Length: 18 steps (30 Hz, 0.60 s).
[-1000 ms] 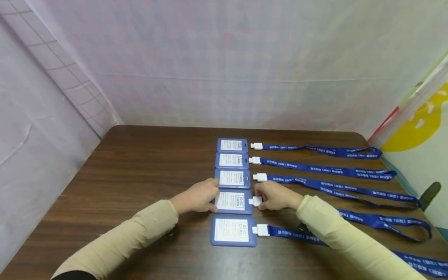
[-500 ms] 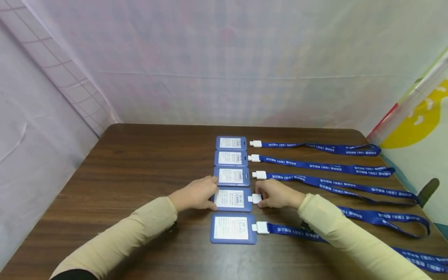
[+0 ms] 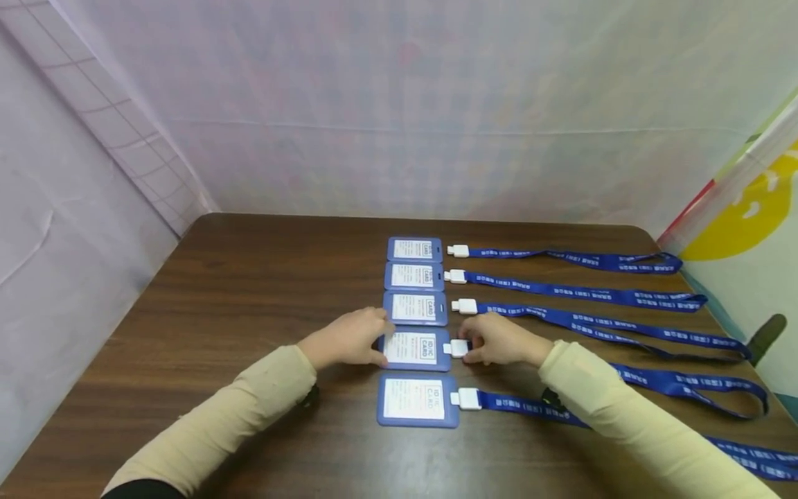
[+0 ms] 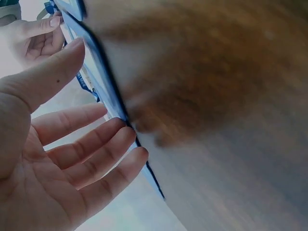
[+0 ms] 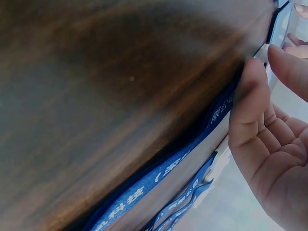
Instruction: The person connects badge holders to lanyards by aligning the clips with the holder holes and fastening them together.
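Observation:
Several blue ID card holders lie in a column on the brown table, each with a blue lanyard to its right. My left hand [image 3: 352, 337] is at the left edge of the second card holder from the front [image 3: 414, 349], its fingers fairly straight and the thumb spread apart in the left wrist view. At that holder's right side my right hand [image 3: 501, 339] holds the white lanyard clip [image 3: 458, 348] between thumb and index finger. The clip's thin tab reaches the holder's slot end. Part of the blue strap [image 5: 144, 185] behind this clip shows in the right wrist view.
The front card holder [image 3: 418, 400] has its clip [image 3: 469, 398] against it. Further back, the third holder [image 3: 414, 308] stands slightly apart from its clip [image 3: 464, 306]. The rearmost holder [image 3: 414, 249] also lies apart from its clip [image 3: 459, 251]. A pale curtain [image 3: 399, 125] hangs behind the table [image 3: 268, 277].
The head view has shifted slightly. My right fingertips have slid a little to the right along the clip, leaving more of it showing. The left hand stays by the same holder.

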Available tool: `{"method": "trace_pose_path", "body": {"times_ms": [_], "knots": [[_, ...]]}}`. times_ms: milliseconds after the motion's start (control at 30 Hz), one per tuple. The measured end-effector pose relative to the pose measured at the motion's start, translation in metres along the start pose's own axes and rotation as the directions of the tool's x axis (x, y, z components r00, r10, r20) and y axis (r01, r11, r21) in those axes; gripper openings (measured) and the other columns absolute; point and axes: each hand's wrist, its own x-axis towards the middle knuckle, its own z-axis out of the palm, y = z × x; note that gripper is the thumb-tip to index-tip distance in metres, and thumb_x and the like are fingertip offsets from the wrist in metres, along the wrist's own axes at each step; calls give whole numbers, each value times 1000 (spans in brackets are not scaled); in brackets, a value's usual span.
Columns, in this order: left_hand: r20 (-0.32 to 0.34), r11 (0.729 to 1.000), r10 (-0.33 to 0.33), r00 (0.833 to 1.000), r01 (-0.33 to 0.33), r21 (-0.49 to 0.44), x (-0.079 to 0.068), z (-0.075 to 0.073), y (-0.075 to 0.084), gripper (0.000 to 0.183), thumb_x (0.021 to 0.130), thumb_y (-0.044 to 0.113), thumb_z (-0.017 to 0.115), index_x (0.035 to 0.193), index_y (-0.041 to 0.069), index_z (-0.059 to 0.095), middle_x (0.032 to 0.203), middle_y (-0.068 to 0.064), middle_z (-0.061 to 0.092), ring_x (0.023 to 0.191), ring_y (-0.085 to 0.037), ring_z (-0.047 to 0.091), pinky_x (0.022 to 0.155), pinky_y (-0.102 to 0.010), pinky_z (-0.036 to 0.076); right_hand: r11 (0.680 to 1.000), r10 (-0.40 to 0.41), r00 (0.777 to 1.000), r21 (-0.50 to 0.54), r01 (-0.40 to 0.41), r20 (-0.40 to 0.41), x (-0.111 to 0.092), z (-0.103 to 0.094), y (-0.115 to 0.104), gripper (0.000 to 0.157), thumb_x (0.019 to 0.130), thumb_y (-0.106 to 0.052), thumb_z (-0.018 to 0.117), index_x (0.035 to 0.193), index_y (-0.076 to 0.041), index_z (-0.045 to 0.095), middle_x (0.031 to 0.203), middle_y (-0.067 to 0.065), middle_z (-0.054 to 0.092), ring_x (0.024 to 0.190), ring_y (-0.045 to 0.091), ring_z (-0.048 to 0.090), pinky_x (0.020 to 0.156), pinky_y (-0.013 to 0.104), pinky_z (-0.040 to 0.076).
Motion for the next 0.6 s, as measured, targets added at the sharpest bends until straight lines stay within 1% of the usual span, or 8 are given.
{"method": "trace_pose_path", "body": {"times_ms": [133,267,400,600], "knots": [[-12,1000,-21,1000,21,-4,-2,-4,0,48,74,32,74,110,2,64,92,-7,57,82,-18,54,72,-34,48,1000,1,1000,-2,-1,-22,-1,0,-1,27,76,-13,72,98,-3,62,59,-6,53,48,7,51,45,24,43],[-36,999,-36,999,34,-31,-3,-9,0,45,77,29,73,112,3,64,97,-8,59,86,-19,57,73,-34,49,1000,-22,999,-9,22,-45,-2,-2,-1,23,78,-12,70,98,-3,62,60,-6,53,48,7,50,45,23,43],[-38,996,-68,997,66,-60,-5,-13,0,45,78,30,71,114,4,63,103,-9,60,90,-20,58,75,-35,50,999,-49,996,-19,48,-78,-1,-5,-1,19,79,-8,68,97,-2,63,59,-7,53,47,6,49,47,23,42],[-32,991,-106,994,103,-86,-6,-13,0,46,79,31,71,116,5,62,112,-10,59,99,-22,58,82,-37,48,995,-84,985,-63,76,-150,0,-10,1,18,77,-8,69,93,-2,64,59,-8,54,48,4,48,47,22,42]]}}
